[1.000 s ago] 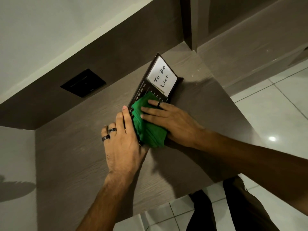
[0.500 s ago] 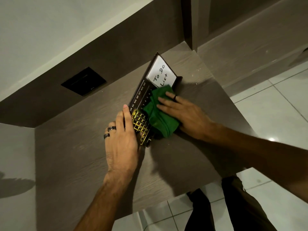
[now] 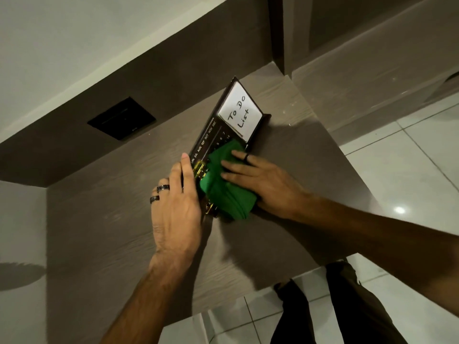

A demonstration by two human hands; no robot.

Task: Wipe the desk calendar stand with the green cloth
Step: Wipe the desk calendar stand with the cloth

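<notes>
The desk calendar stand is lying on the brown wood-grain table, set at a slant with its far end toward the back wall, and it is being wiped partway along its face. A white card marked "To Do List" is being carried at that far end, and a row of month names is being left uncovered along the left edge.

The green cloth is being pressed flat onto the nearer half of the stand by the right hand, whose fingers are being held straight and slightly spread on top of the cloth rather than curled round it. The left hand is being laid against the stand's left edge, its fingers extended and close together along that side, so the stand is being braced rather than gripped; two rings are being worn on this hand.

The stand is being judged light and rigid, with a smooth dark face likely to slide on the table under a firm stroke, so bracing at the long edge appears the sound place to hold it. The card and the small gold pieces showing beside the cloth are being judged the delicate parts, better passed over gently. The cloth is soft and bunched, and is being judged easiest to control under a flat palm.
</notes>
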